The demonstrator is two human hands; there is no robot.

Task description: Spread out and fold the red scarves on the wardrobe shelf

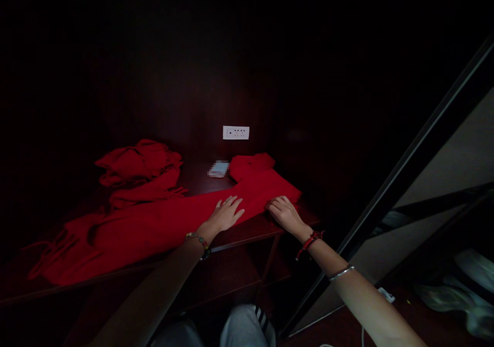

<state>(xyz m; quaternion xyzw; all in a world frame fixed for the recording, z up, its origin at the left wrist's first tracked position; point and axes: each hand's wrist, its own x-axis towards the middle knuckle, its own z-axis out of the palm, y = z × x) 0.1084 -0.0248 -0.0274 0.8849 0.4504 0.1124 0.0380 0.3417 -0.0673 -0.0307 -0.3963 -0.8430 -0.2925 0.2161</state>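
A long red scarf (154, 230) with fringed ends lies stretched along a dark wooden shelf (247, 232). My left hand (224, 215) rests flat on the middle of it, fingers spread. Farther right, my right hand (284, 213) has its fingers curled round the scarf's near edge. Beyond the hands, part of the red cloth is bunched up at the back right. A crumpled heap of red fringed cloth (141, 164) sits behind the scarf on the left.
A small pale flat item (218, 169), blurred out, lies at the back of the shelf. A white wall socket (236, 132) is on the back panel. A dark-framed sliding door (409, 146) slants up on the right. Lower compartments (227, 275) open below.
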